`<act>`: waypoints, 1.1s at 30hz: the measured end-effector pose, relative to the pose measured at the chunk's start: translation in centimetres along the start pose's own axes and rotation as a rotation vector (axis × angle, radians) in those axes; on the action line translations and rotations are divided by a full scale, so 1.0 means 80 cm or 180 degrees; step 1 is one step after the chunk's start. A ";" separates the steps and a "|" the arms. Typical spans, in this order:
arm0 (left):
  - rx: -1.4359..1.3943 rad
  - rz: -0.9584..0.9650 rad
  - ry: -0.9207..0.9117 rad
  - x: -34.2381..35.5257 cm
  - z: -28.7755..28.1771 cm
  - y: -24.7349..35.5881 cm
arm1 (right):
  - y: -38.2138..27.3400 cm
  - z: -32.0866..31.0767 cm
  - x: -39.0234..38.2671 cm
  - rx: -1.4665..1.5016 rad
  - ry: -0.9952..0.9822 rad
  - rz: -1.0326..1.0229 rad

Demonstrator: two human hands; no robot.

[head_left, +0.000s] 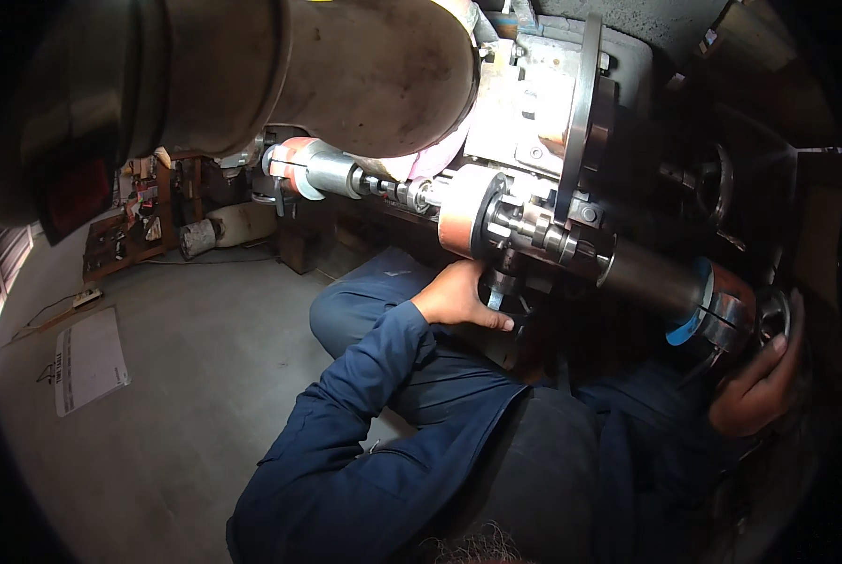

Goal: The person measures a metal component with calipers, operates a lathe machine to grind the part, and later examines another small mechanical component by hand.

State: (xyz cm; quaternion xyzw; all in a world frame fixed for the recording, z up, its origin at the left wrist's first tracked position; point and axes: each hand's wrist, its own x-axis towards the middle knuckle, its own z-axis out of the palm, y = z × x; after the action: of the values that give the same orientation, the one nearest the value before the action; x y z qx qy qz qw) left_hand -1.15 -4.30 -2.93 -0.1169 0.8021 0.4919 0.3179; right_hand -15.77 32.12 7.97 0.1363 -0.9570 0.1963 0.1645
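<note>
My left hand reaches up under a machine's shaft assembly. Its fingers are curled on a small bluish metal part just below an orange-faced disc. My right hand is at the far right, cupped around a round metal end piece at the end of a dark cylinder with a blue ring. Both arms are in dark blue sleeves. The contact under the left fingers is partly hidden.
A big grey pipe hangs across the top. A thin shaft with an orange collar runs left. A white sheet lies on the concrete floor. Clutter and a pale cylinder stand by the far wall.
</note>
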 end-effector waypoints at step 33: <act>0.0016 0.0066 -0.0020 0.000 0.000 0.001 | 0.014 -0.002 -0.004 0.0172 -0.0065 0.0215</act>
State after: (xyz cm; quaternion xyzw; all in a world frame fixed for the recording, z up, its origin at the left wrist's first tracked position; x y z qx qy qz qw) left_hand -1.19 -4.30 -2.86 -0.1062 0.8035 0.4935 0.3156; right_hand -15.80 33.25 7.61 0.1103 -0.9570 0.2261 0.1442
